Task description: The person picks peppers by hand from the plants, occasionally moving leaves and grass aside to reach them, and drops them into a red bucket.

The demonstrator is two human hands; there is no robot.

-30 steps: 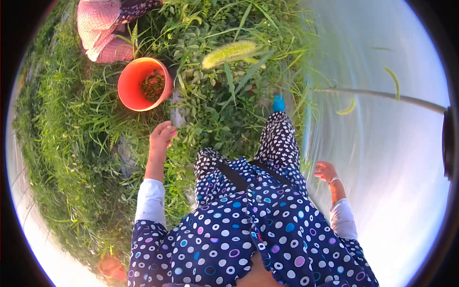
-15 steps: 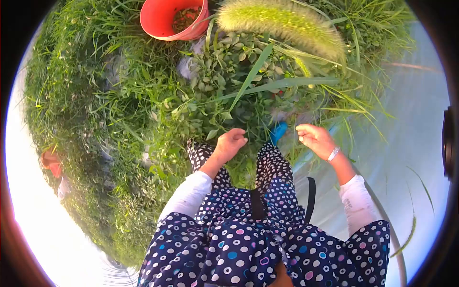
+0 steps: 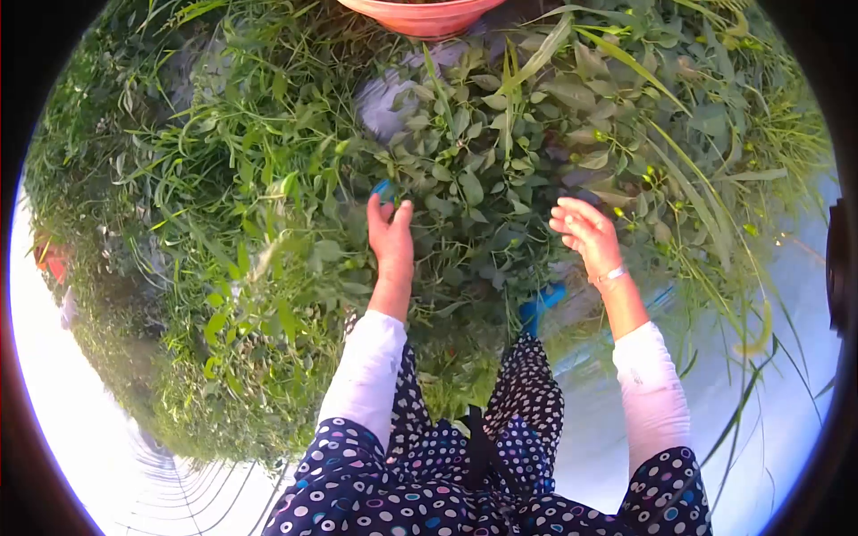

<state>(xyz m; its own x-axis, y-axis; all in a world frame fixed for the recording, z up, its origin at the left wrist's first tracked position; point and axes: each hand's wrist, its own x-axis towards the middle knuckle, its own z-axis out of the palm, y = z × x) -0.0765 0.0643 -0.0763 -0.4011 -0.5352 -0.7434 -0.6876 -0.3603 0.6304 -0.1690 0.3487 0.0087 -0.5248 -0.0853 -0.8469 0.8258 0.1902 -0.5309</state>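
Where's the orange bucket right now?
Head view, top edge near centre, mostly cut off by the frame: the orange bucket sits beyond the leafy plant, ahead of the left hand and right hand.

Orange bucket point(image 3: 420, 13) at top; grass point(image 3: 179, 223) left.

The leafy plant point(image 3: 483, 179) — dense, dark green, small-leaved — stands upright, low among long grass point(image 3: 223, 205).
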